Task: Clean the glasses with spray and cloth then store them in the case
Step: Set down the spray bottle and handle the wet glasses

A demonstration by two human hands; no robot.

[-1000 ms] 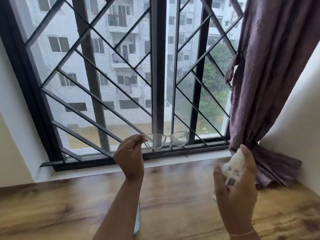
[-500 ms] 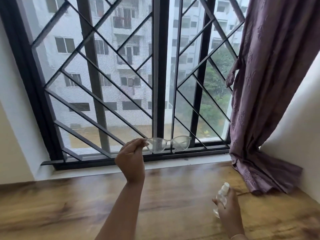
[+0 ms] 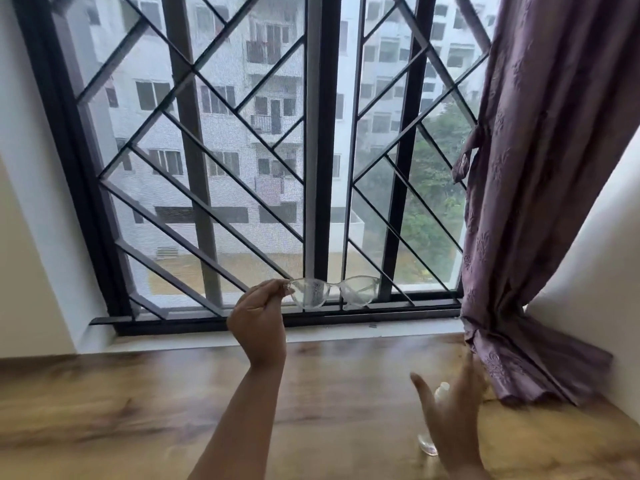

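Observation:
My left hand (image 3: pixel 258 320) is raised in front of the window and pinches the left end of the clear-framed glasses (image 3: pixel 334 292), whose lenses carry spray droplets. Lower right, my right hand (image 3: pixel 450 414) is blurred, with its fingers spread apart. The small clear spray bottle (image 3: pixel 441 389) stands on the wooden table (image 3: pixel 138 410) just behind that hand, mostly hidden by it. No cloth or case shows in this frame.
A black window grille (image 3: pixel 214 168) fills the background above a white sill (image 3: pixel 381 332). A purple curtain (image 3: pixel 540 202) hangs at the right and pools on the table's far right corner, close to the bottle.
My right hand has lowered the spray bottle from lens height to the table and opened its fingers off it. My left hand keeps the glasses held up in about the same place.

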